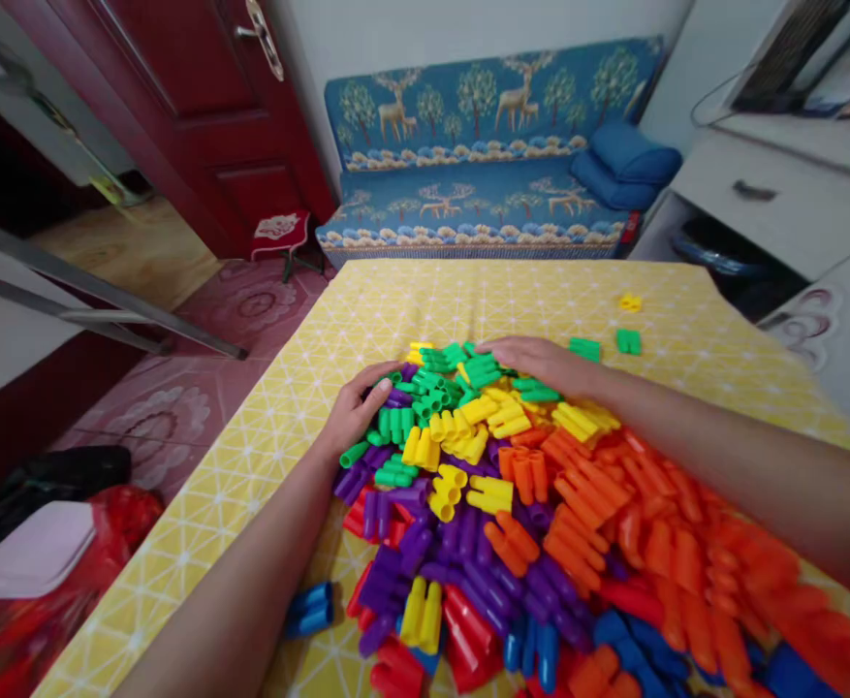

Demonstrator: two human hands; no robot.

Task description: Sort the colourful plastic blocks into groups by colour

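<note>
A big heap of plastic finger-shaped tube pieces, joined side by side, covers the middle and near right of the table. Green pieces (431,393) lie at its far end, yellow pieces (460,427) behind them, purple pieces (468,543) in the centre and orange pieces (591,504) to the right. My left hand (358,407) curves against the heap's far left edge, thumb apart, touching green and purple pieces. Stretched along the far edge, my right hand (530,357) rests its fingers against green pieces. Some fingertips are hidden among the pieces.
The table wears a yellow patterned cloth (366,301). Loose green pieces (628,341) and a yellow piece (630,302) lie far right; a blue piece (309,611) lies by my left forearm. Beyond are a blue sofa (468,194), a small stool (283,233) and a white cabinet (780,194).
</note>
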